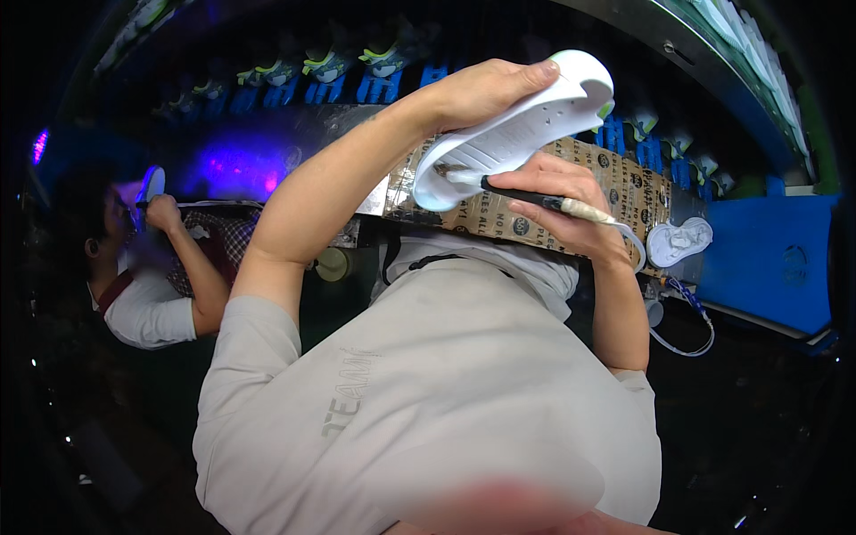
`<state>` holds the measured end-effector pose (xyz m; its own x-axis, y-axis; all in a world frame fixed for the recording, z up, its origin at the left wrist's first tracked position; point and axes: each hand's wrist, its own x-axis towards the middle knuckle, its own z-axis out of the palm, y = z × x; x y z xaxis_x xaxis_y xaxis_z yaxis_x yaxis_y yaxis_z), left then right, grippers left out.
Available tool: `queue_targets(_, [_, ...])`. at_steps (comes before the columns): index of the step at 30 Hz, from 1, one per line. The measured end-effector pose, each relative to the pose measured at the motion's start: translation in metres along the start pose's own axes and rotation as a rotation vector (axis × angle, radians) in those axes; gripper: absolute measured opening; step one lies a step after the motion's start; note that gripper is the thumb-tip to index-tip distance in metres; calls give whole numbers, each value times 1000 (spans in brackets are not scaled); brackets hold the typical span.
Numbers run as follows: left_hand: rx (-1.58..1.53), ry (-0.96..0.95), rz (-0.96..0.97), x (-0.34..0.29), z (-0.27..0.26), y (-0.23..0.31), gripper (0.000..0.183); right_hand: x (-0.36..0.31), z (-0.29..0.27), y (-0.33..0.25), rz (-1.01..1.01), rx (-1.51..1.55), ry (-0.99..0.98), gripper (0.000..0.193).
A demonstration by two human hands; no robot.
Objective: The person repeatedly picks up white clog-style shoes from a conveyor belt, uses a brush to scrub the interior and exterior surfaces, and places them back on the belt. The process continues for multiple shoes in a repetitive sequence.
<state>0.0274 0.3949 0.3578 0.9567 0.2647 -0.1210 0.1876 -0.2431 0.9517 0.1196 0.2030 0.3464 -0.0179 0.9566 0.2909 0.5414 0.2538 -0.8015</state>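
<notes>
At 1 o'clock from the middle of our view, we have the white shoe sole [508, 138] tilted above the paper-covered bench [490, 223]. Our left hand [489, 92] is closed on its top rim, thumb at the edge, other fingers mostly hidden behind. Our right hand [578, 185] is wrapped snugly around the black-handled brush [526, 196], its tip inside the sole's rim at the 8 o'clock end. A pale hose [635, 236] curves from the brush past our wrist. Bare paper gives us room towards 2 o'clock; at 3, the white tray [664, 250] sits by the bench's end, near the blue panel [758, 259]. A co-worker [160, 308] sits well apart at 9 o'clock.
</notes>
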Motion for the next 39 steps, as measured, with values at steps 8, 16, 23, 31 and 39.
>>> queue_targets(8, [342, -281, -139, 22, 21, 9, 77, 4, -11, -6, -70, -98, -64, 28])
queue_targets(16, [512, -434, -213, 24, 18, 10, 81, -4, -20, -7, -25, -72, -139, 31])
queue_targets(23, [560, -483, -200, 16, 7, 3, 94, -14, -32, 0, 17, -173, -90, 33])
queue_targets(31, [590, -453, -208, 3, -8, -4, 95, -14, -44, -3, 42, -241, -132, 32])
queue_targets(39, [560, -467, -278, -1, -18, -10, 94, -18, -51, -1, 79, -329, -218, 27])
